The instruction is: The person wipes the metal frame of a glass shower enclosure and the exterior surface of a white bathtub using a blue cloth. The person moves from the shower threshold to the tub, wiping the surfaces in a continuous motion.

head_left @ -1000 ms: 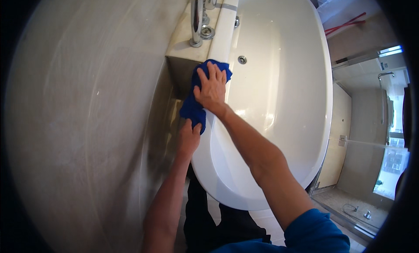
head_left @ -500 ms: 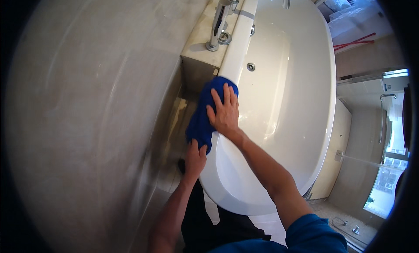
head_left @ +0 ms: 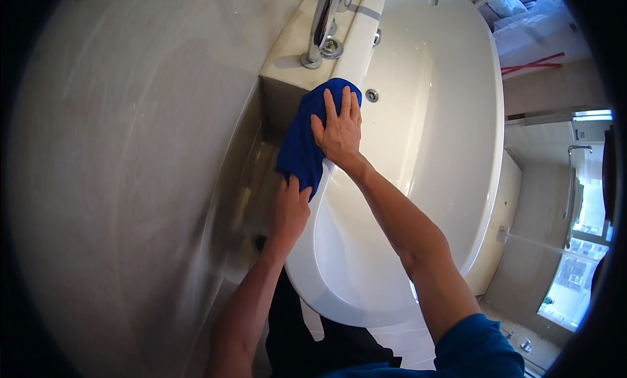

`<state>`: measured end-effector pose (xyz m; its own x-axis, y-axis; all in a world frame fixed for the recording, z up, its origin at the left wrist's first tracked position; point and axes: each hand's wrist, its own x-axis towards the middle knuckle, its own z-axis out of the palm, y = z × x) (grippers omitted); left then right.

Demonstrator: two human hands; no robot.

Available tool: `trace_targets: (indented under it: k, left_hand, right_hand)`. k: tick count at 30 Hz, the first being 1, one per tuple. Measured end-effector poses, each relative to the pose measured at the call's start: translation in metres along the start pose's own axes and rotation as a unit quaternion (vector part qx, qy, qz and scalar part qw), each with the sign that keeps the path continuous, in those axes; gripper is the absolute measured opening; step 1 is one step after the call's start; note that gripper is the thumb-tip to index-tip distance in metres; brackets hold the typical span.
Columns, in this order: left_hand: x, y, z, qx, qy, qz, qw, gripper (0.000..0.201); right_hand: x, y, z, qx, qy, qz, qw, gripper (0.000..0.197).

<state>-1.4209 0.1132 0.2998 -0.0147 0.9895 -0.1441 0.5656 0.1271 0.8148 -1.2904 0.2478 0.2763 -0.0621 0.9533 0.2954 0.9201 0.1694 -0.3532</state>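
Observation:
A blue cloth (head_left: pixel 299 138) lies over the left rim of a white bathtub (head_left: pixel 305 257), its near end hanging down the outer side. My right hand (head_left: pixel 341 133) rests flat on the cloth's far part, fingers spread and pointing away from me, pressing it against the rim. At the near end, the fingers of my left hand (head_left: pixel 292 205) are closed on the cloth's edge. The rim under the cloth is hidden.
A chrome tap handle (head_left: pixel 321 29) stands on a stone ledge (head_left: pixel 281 61) just beyond the cloth. Inside the tub is a round drain (head_left: pixel 371 95). A beige wall (head_left: pixel 130 182) runs along the left. Red strips (head_left: pixel 532 66) cross at the upper right.
Both hands and the cloth have moved farther away along the rim, closer to the ledge and tap. My right hand stays flat, and my left keeps its hold.

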Motion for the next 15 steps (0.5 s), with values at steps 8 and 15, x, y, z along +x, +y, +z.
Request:
trace_targets:
  k: [8, 15]
  left_hand:
    - [0.056, 0.012, 0.011, 0.014, -0.036, -0.027, 0.999, 0.031]
    - [0.038, 0.004, 0.005, -0.003, -0.077, -0.062, 0.995, 0.032]
  right_hand:
    - [0.04, 0.015, 0.01, -0.035, 0.003, -0.023, 0.999, 0.057]
    - [0.012, 0.012, -0.005, -0.012, 0.0, -0.039, 0.999, 0.054]
